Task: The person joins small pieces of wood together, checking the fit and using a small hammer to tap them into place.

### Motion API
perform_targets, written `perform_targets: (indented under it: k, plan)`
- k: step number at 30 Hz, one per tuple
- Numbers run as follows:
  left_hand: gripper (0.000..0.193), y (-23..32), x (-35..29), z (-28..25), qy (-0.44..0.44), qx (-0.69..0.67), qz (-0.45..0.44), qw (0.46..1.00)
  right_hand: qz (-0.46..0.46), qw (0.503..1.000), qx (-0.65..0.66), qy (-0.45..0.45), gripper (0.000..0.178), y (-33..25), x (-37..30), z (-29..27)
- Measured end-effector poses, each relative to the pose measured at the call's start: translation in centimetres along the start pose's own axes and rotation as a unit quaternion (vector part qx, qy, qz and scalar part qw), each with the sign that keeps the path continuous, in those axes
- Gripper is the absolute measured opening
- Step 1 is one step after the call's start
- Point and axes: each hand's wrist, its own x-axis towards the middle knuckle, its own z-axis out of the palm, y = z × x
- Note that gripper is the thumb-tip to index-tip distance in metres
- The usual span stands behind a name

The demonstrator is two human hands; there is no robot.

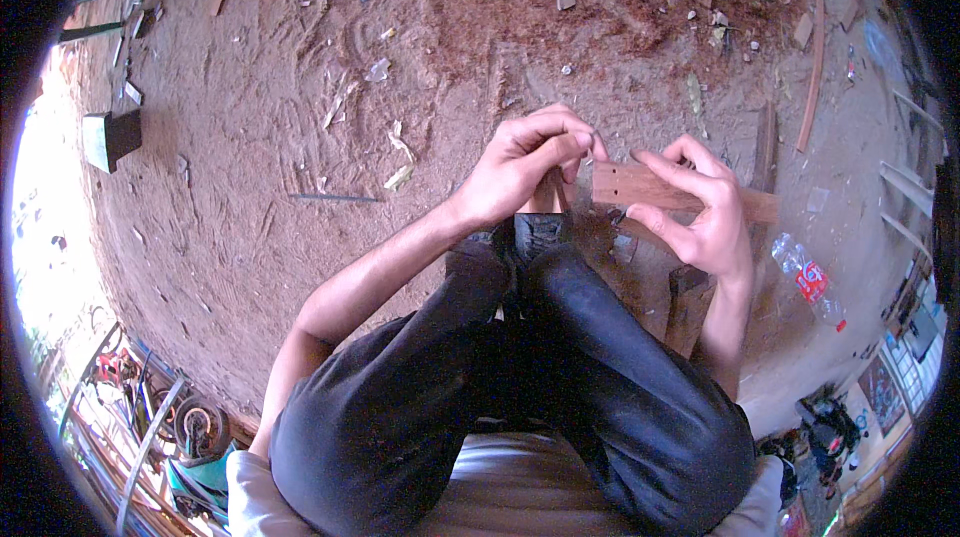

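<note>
My right hand (708,205) grips a flat reddish-brown wooden strip (622,183), thumb along its lower edge and fingers along the upper one. Small dark holes show near the strip's left end, and its other end runs behind the hand. Just left of that end is my left hand (532,163), its thumb and fingers pinched together. Whatever lies between those fingertips is too small to make out. Below the left hand a light brown piece (545,199) shows above my dark footwear (540,229); its kind is unclear.
A clear plastic bottle (808,279) with a red label and cap lies at right on the dirt floor (300,117). Long wood strips (812,67) and scraps lie beyond it. A dark box-like block (112,140) stands far left. A wheel (201,428) shows lower left.
</note>
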Motion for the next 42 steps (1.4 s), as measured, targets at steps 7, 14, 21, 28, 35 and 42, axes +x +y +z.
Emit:
perform_targets:
  k: [7,14,21,28,35,42]
  plan:
    - [0.019,-2.1,0.6,-0.4,0.029,0.097,0.115,0.988,0.023,0.999,-0.036,0.0,0.051,0.8,-0.3,1.3]
    - [0.018,-1.3,1.2,-1.1,-0.006,0.073,0.006,0.997,0.021,0.998,-0.049,-0.028,0.048,1.8,0.3,1.4]
    - [0.022,-0.5,2.0,-1.0,0.036,0.012,-0.117,0.992,-0.025,0.984,-0.179,-0.001,0.051,12.0,3.3,4.7]
    - [0.022,-2.7,2.4,-1.3,-0.244,0.186,-0.217,0.927,-0.112,0.957,-0.265,0.023,0.059,18.8,2.6,10.2]
    - [0.023,-7.2,3.5,-2.2,-0.349,0.225,-0.129,0.9,-0.017,0.969,-0.158,0.188,0.05,17.7,0.1,10.4]
    - [0.02,-9.1,3.5,-1.7,-0.357,0.206,-0.13,0.902,0.201,0.89,-0.156,0.378,0.03,22.1,-9.9,5.9]
